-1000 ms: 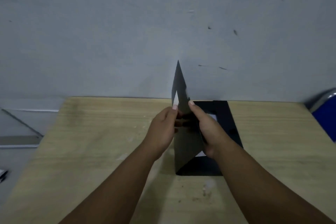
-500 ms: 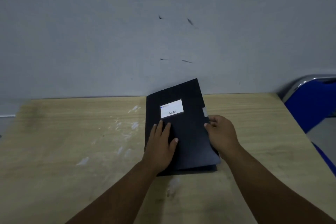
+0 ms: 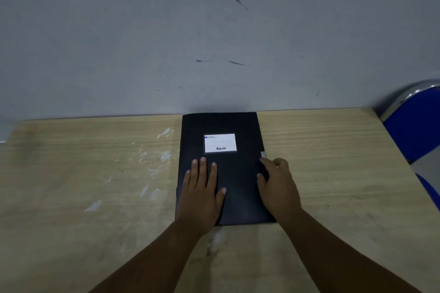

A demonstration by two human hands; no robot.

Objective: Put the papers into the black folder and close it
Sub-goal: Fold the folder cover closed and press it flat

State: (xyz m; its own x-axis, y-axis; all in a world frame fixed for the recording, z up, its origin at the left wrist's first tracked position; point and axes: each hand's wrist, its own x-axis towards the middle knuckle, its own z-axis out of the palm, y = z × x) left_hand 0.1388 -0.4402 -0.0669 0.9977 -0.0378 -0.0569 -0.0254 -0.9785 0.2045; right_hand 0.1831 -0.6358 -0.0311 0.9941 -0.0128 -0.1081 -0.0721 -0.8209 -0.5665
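The black folder (image 3: 234, 173) lies flat and closed on the wooden table (image 3: 95, 173), a white label (image 3: 220, 143) on its cover. My left hand (image 3: 202, 195) rests palm down on the cover's lower left, fingers spread. My right hand (image 3: 277, 185) is at the folder's right edge, fingers curled against it beside a small grey tab (image 3: 263, 154). No papers are visible; the cover hides whatever is inside.
A blue chair with a chrome frame (image 3: 414, 126) stands off the table's right side. A grey wall (image 3: 214, 31) rises right behind the table's far edge. White scuff marks (image 3: 154, 162) dot the wood left of the folder.
The folder's cover, held upright a second ago, has come down flat. My left hand now presses on it and my right hand stays at the right edge. The folder sits straighter.
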